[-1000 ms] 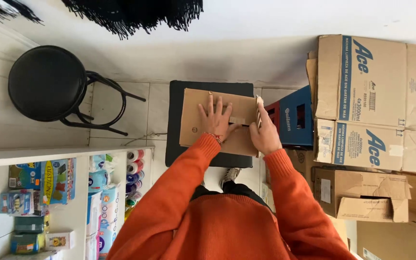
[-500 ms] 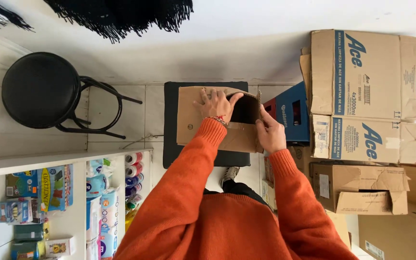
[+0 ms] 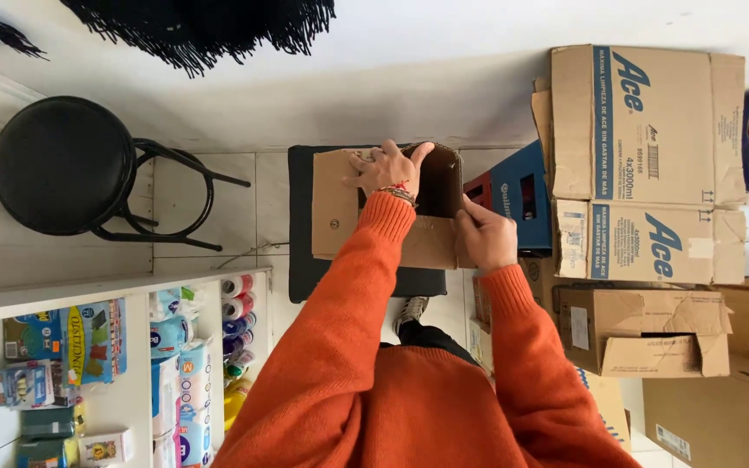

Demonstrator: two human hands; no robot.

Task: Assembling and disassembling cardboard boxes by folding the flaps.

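A brown cardboard box (image 3: 335, 208) lies on a black square surface (image 3: 299, 260) in front of me, its right end spread into an open cavity. My left hand (image 3: 387, 167) grips the box's far edge at the top of that opening, a beaded bracelet on the wrist. My right hand (image 3: 485, 236) holds the near right edge of the box, thumb against the flap. Both sleeves are orange.
A black round stool (image 3: 62, 165) stands at the left. Stacked cardboard cartons (image 3: 652, 165) and a blue and red crate (image 3: 517, 195) crowd the right. A white shelf (image 3: 132, 290) with packaged goods and rolls runs along the lower left. Dark fringe (image 3: 210, 26) hangs at the top.
The box, flat a second ago under both palms, has been pulled open at its right end. My left hand moved to the far edge and my right to the near edge.
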